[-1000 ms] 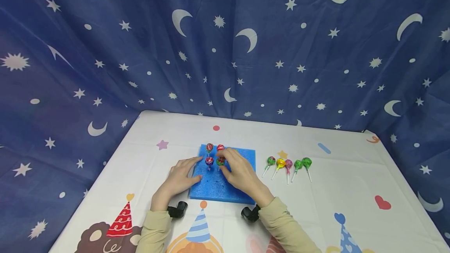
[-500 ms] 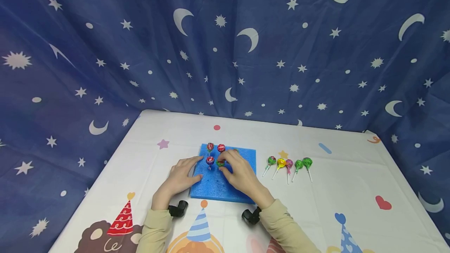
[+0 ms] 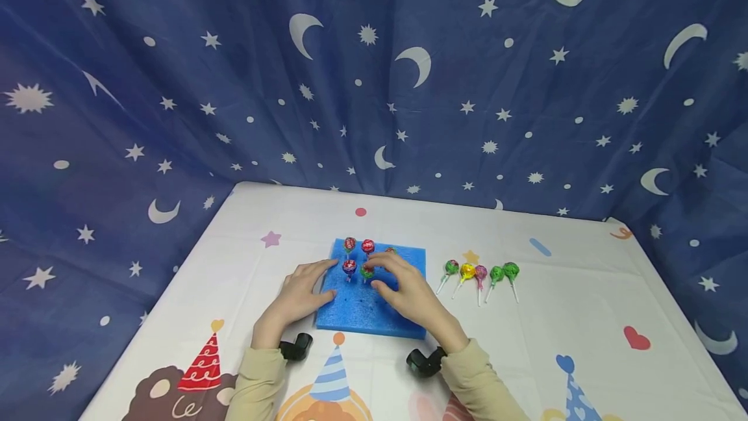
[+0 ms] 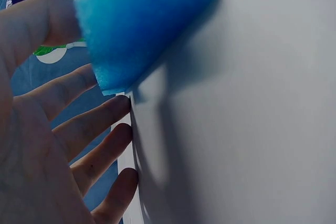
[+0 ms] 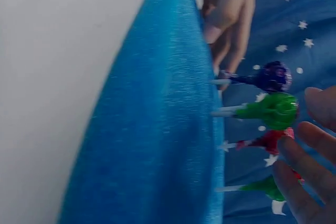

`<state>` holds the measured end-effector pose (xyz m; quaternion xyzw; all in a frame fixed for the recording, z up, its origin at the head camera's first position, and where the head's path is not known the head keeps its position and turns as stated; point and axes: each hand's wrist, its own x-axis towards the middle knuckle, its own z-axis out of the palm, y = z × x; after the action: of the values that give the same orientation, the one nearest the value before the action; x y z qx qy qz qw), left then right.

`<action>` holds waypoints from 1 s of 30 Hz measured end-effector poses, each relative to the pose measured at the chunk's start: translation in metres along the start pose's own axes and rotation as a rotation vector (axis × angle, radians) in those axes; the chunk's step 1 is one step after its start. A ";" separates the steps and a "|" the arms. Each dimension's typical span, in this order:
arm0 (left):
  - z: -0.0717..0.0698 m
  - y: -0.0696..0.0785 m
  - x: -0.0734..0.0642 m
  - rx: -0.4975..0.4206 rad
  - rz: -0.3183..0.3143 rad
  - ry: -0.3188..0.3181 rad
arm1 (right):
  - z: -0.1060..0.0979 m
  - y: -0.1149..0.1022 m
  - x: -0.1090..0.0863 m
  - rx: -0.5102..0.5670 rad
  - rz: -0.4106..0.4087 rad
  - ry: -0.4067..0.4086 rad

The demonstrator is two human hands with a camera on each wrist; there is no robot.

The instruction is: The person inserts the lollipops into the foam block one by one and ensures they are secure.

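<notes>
On the white tablecloth lies a blue foam board (image 3: 356, 317) with several wrapped lollipops standing in it by their sticks. My left hand (image 3: 297, 294) steadies the board's left edge, fingers spread and thumb on top. Beside the green-and-red lollipop (image 3: 367, 272) is my right hand (image 3: 413, 291), its fingers parted and holding nothing. That green lollipop (image 5: 273, 111) stands upright in the foam in the right wrist view. A purple lollipop (image 3: 349, 267) is to its left. Behind are a red-and-green lollipop (image 3: 349, 243), a red lollipop (image 3: 367, 246) and another lollipop (image 3: 391, 250), partly hidden by my right hand.
Right of the board, several lollipops lie in a row on the cloth: a green-and-red lollipop (image 3: 452, 266), a yellow lollipop (image 3: 467, 271), a pink lollipop (image 3: 480, 271) and two green lollipops (image 3: 496, 274). A blue starry curtain (image 3: 374, 83) hangs behind the table.
The fingers of my right hand have let go of the green-and-red lollipop and drawn back to the right. It stays standing in the foam. My left hand has not moved.
</notes>
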<state>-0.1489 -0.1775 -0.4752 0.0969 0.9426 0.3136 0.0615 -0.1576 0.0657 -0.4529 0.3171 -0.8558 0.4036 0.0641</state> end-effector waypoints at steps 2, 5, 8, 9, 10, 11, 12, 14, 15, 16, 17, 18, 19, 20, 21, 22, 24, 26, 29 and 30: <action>0.001 0.000 0.000 0.001 -0.003 -0.003 | -0.003 0.000 -0.002 0.002 -0.001 -0.004; 0.002 0.001 0.000 0.005 0.001 0.003 | -0.009 -0.002 -0.004 0.001 -0.004 -0.007; 0.003 0.001 0.000 -0.001 0.003 0.006 | -0.016 -0.004 -0.007 -0.008 0.004 -0.007; 0.004 0.001 0.000 0.001 0.006 0.006 | -0.019 -0.004 -0.008 -0.013 0.010 -0.006; 0.004 0.001 0.000 -0.004 0.002 0.002 | -0.021 -0.004 -0.009 -0.016 0.015 -0.008; 0.004 0.001 0.001 -0.003 0.003 0.001 | -0.024 -0.004 -0.010 -0.020 0.022 -0.007; 0.005 0.001 0.001 -0.004 0.001 -0.001 | -0.027 -0.003 -0.011 -0.025 0.025 -0.005; 0.005 0.001 0.001 -0.004 -0.001 -0.004 | -0.033 -0.001 -0.013 -0.042 0.035 0.005; 0.004 0.000 0.001 -0.002 0.003 -0.003 | -0.036 0.000 -0.014 -0.043 0.041 0.012; 0.004 0.000 0.001 -0.001 0.005 0.001 | -0.039 0.001 -0.014 -0.048 0.046 0.019; 0.004 0.000 0.001 0.001 0.009 0.005 | -0.042 0.002 -0.014 -0.056 0.049 0.028; 0.003 0.000 0.001 0.001 0.015 0.010 | -0.045 0.003 -0.015 -0.058 0.054 0.042; 0.003 0.000 0.001 0.003 0.018 0.012 | -0.049 0.005 -0.015 -0.060 0.061 0.056; 0.003 0.000 0.000 0.004 0.021 0.016 | -0.052 0.006 -0.016 -0.055 0.067 0.066; 0.003 -0.001 0.000 0.007 0.024 0.018 | -0.055 0.008 -0.017 -0.051 0.070 0.077; 0.003 -0.001 0.000 0.009 0.026 0.020 | -0.058 0.010 -0.018 -0.048 0.071 0.087; 0.002 0.000 -0.001 0.012 0.028 0.019 | -0.064 0.013 -0.021 -0.035 0.077 0.112; 0.002 0.000 -0.001 0.015 0.024 0.014 | -0.070 0.017 -0.024 -0.042 0.084 0.128; 0.000 0.001 -0.001 0.019 0.018 0.008 | -0.079 0.022 -0.029 -0.057 0.113 0.163; 0.000 0.002 -0.001 0.019 0.012 0.005 | -0.082 0.024 -0.031 -0.061 0.128 0.174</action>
<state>-0.1479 -0.1765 -0.4742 0.1025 0.9451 0.3052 0.0563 -0.1597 0.1520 -0.4249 0.2235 -0.8774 0.4066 0.1218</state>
